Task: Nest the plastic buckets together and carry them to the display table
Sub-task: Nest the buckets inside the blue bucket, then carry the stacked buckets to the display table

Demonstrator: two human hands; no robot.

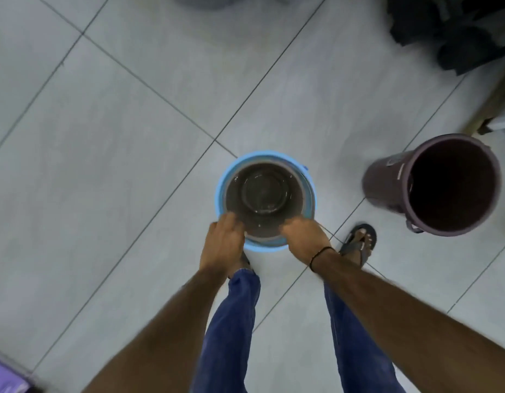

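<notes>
Pale grey floor tiles [132, 165] fill the head view. Between the person's feet stands a round light-blue plastic bucket [220, 191] with a brown plastic bucket [234, 194] nested inside. Left hand [224, 242] and right hand [305, 236] curl closed over the near rim (image blurred). A separate purple plastic bucket [387, 180] stands well apart, rightward.
</notes>
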